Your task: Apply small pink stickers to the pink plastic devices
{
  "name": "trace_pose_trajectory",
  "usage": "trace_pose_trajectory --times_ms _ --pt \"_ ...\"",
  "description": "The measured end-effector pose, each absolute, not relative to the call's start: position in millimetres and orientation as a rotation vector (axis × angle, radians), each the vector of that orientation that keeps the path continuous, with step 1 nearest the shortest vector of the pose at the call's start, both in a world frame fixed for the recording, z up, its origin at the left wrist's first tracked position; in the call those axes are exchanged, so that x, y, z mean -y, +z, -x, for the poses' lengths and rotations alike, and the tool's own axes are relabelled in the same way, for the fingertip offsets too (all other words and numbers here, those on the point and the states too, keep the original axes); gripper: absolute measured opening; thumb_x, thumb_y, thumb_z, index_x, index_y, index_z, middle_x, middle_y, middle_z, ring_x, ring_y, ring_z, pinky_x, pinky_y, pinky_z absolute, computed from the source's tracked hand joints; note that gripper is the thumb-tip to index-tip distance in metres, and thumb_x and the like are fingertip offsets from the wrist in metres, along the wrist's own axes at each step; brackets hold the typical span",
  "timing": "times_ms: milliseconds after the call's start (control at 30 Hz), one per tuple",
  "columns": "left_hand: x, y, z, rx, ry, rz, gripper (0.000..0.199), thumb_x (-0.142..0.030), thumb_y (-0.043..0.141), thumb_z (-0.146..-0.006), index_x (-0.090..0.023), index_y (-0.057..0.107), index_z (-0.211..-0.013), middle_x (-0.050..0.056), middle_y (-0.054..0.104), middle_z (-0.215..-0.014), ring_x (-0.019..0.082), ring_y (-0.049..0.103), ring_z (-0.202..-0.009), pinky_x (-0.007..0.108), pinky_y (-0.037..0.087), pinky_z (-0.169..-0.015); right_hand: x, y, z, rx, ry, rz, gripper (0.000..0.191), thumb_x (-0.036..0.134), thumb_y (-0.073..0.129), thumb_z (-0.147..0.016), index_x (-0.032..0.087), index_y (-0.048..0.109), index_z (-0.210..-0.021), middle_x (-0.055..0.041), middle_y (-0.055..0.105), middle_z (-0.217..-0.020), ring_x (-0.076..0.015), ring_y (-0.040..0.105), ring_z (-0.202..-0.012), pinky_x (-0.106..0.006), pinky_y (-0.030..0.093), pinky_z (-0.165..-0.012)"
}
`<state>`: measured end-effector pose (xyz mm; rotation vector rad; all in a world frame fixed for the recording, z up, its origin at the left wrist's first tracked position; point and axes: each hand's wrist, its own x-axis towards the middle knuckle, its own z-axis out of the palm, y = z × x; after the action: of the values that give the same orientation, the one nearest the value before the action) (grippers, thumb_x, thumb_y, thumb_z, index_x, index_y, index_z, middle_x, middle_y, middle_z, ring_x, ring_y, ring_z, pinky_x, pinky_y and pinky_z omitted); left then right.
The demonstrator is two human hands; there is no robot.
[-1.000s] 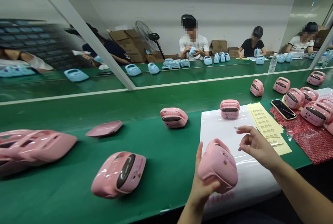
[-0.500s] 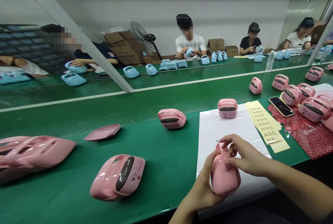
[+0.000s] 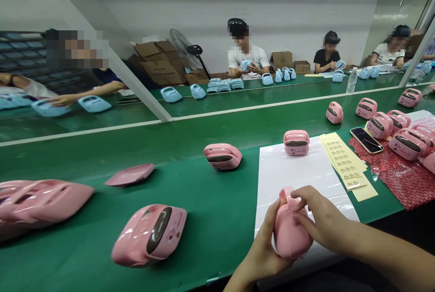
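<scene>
A glossy pink plastic case with a carry handle (image 3: pixel 288 235) is tilted up over the near edge of a white sheet (image 3: pixel 278 172). My left hand (image 3: pixel 263 249) wraps round it from the left and below. At the base of the handle, my right hand (image 3: pixel 322 215) has its thumb and fingers bent and closed against the case. Whatever its fingertips may hold is hidden. Similar pink cases with a dark oval window stand at the sheet's far edge (image 3: pixel 296 142), to its left (image 3: pixel 222 156) and at the near left (image 3: pixel 151 235).
Sticker sheets (image 3: pixel 343 160), a phone (image 3: pixel 367 140) and red bubble wrap (image 3: pixel 390 169) lie at right, near several pink cases. Stacked pink shells (image 3: pixel 44 201) and a flat pink piece (image 3: pixel 131 175) lie at left. Across the green bench, co-workers handle blue cases (image 3: pixel 171 94).
My right fingers have shifted slightly down from the handle's top, and a thin metallic tip there has gone from sight. At far left, a co-worker's hand moved a blue case further left.
</scene>
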<state>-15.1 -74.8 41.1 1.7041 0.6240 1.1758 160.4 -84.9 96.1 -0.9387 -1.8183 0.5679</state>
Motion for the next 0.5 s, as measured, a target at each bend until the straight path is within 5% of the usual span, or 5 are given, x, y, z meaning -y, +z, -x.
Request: trace_pose_trajectory --times_ms 133,267,400,500 --pt "75 37 17 -0.602 1.226 -1.744 0.11 0.009 0.072 -0.045 -0.036 0.033 -0.137 0.005 0.041 -0.143 0.041 0.039 -0.125 0.056 0.033 -0.099 95 87 -156 1.847 0.386 0.906 0.053 0.014 0.052 -0.084 0.026 0.037 -0.133 -0.0116 0.053 -0.128 -0.0238 0.053 -0.114 -0.04 0.048 -0.092" --pt "79 46 19 -0.513 1.181 -1.737 0.108 0.011 0.071 -0.043 -0.031 0.037 -0.136 0.009 0.04 -0.143 0.043 0.038 -0.125 0.058 0.027 -0.102 91 93 -157 1.767 0.605 0.987 0.076 0.024 0.062 -0.079 0.028 0.02 -0.142 -0.0115 0.041 -0.141 -0.0268 0.044 -0.125 -0.044 0.042 -0.097" --pt "83 49 18 -0.396 1.123 -1.715 0.117 0.011 0.076 -0.038 -0.034 0.034 -0.137 0.011 0.04 -0.143 0.045 0.035 -0.125 0.061 0.026 -0.101 68 98 -168 1.618 0.932 1.126 0.094 0.042 0.069 -0.071 0.028 0.012 -0.144 -0.0134 0.044 -0.138 -0.032 0.042 -0.125 -0.055 0.032 -0.099" --pt "86 35 18 -0.356 1.096 -1.638 0.124 0.003 0.081 -0.037 -0.041 0.026 -0.139 0.01 0.042 -0.142 0.045 0.035 -0.125 0.062 0.025 -0.1 51 89 -179 1.503 1.162 1.039 0.092 0.057 0.062 -0.072 0.025 0.013 -0.143 -0.0154 0.054 -0.128 -0.0293 0.047 -0.12 -0.052 0.032 -0.097"
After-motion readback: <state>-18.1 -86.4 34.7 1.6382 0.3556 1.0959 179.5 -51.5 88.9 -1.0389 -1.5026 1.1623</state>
